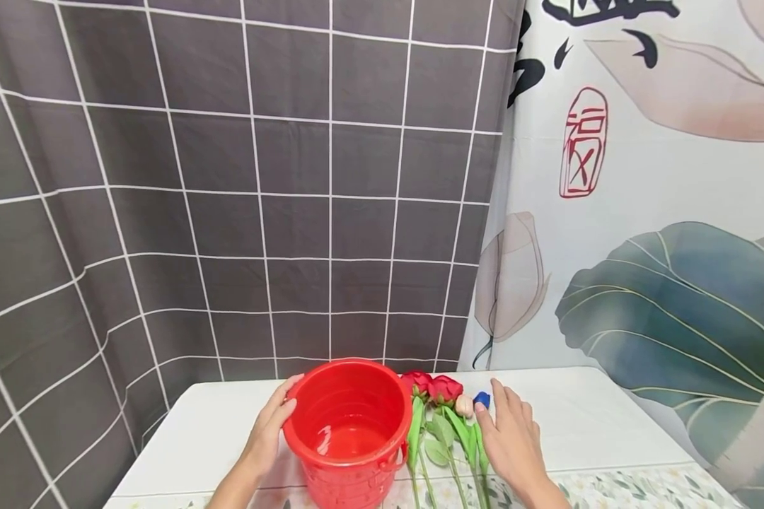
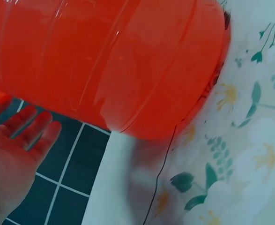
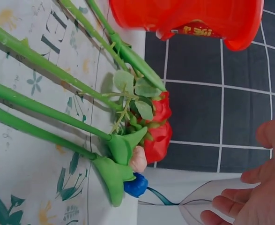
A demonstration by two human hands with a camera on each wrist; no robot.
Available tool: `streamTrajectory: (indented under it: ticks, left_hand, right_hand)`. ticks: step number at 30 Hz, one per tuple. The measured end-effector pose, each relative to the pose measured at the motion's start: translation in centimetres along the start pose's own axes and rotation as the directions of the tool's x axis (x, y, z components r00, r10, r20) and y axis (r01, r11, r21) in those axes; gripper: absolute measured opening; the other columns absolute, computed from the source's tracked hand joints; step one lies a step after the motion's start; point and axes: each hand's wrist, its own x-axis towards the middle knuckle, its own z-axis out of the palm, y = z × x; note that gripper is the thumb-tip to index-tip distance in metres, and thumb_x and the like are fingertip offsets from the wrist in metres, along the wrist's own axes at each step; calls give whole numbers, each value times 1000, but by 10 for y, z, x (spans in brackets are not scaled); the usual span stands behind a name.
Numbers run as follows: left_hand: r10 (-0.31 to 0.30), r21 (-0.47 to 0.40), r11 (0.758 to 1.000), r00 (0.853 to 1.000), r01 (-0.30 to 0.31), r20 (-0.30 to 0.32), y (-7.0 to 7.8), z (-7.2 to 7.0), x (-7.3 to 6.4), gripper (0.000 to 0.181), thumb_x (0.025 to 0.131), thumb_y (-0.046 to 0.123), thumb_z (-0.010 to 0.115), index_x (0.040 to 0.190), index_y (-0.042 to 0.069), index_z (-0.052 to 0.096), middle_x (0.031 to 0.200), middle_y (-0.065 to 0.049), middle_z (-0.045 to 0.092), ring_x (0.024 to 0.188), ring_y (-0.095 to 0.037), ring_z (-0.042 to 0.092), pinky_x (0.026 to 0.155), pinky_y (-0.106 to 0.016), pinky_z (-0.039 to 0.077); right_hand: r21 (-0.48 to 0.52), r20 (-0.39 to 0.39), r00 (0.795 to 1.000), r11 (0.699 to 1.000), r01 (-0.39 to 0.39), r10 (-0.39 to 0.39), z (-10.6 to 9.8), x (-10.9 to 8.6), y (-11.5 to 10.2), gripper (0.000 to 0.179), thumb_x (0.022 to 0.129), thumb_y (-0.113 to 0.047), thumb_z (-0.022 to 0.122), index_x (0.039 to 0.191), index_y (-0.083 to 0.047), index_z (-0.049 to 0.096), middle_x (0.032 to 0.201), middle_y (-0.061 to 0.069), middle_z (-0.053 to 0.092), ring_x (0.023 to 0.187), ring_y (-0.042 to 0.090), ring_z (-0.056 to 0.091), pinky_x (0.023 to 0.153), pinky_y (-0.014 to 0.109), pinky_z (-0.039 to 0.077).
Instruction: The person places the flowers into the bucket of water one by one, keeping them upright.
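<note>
A red plastic bucket [image 1: 356, 463] stands upright on the table, with shiny reflections low inside that look like water. My left hand [image 1: 267, 428] is at the left side of its rim, fingers fairly straight; in the left wrist view that hand [image 2: 15, 150] lies beside the bucket wall [image 2: 128, 70]. To the bucket's right lie two red roses [image 1: 444, 389], a pale pink flower [image 1: 464, 405] and a blue flower [image 1: 482, 399] on long green stems [image 3: 48, 65]. My right hand [image 1: 514, 440] hovers by the blue flower, fingers extended, holding nothing.
A floral cloth [image 1: 630, 488] covers the near part of the white table [image 1: 579, 396]. Behind hangs a dark grey curtain [image 1: 293, 155] with white grid lines. A white curtain [image 1: 662, 184] with painted leaves hangs at the right.
</note>
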Motion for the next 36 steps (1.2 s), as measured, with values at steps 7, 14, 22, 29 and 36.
streamTrajectory:
  ticks: [7, 14, 22, 29, 36]
  left_hand:
    - [33, -178, 984, 999, -26, 36, -4, 0, -5, 44, 95, 11, 29, 136, -3, 38, 124, -8, 56, 107, -12, 57, 82, -34, 51]
    - [54, -267, 963, 997, -38, 52, -4, 1, -7, 42, 94, 12, 28, 134, 2, 38, 123, 5, 57, 109, -12, 57, 82, -33, 53]
    - [-11, -235, 972, 1000, 15, 17, -1, 2, -8, 46, 92, 12, 29, 135, 0, 38, 121, -1, 58, 107, -15, 58, 81, -33, 53]
    - [-38, -219, 975, 999, 40, 14, -1, 5, -7, 48, 90, 11, 30, 137, 1, 38, 122, -7, 57, 106, -17, 59, 82, -34, 53]
    - [-40, -208, 977, 999, 40, 2, -2, 5, -8, 48, 91, 12, 30, 138, 3, 39, 124, -10, 55, 108, -16, 58, 82, -34, 53]
  right_hand:
    - [7, 48, 998, 999, -49, 48, 2, -4, 7, 60, 101, -31, 40, 145, 8, 28, 138, 35, 36, 125, 50, 35, 96, 65, 33]
    - [50, 107, 991, 995, -91, 86, 4, -6, 13, 61, 100, -33, 41, 144, 9, 28, 133, 36, 38, 124, 52, 36, 95, 63, 35]
    - [98, 164, 980, 986, -132, 115, 9, -7, 18, 63, 97, -25, 47, 141, 15, 27, 128, 39, 42, 120, 54, 42, 96, 62, 37]
    - [100, 191, 976, 987, -123, 102, 14, -9, 21, 65, 92, -21, 55, 138, 18, 30, 119, 40, 48, 110, 54, 50, 89, 60, 42]
    - [80, 210, 974, 991, -107, 88, 20, -8, 27, 64, 86, -13, 63, 133, 20, 34, 100, 30, 58, 91, 42, 61, 77, 53, 50]
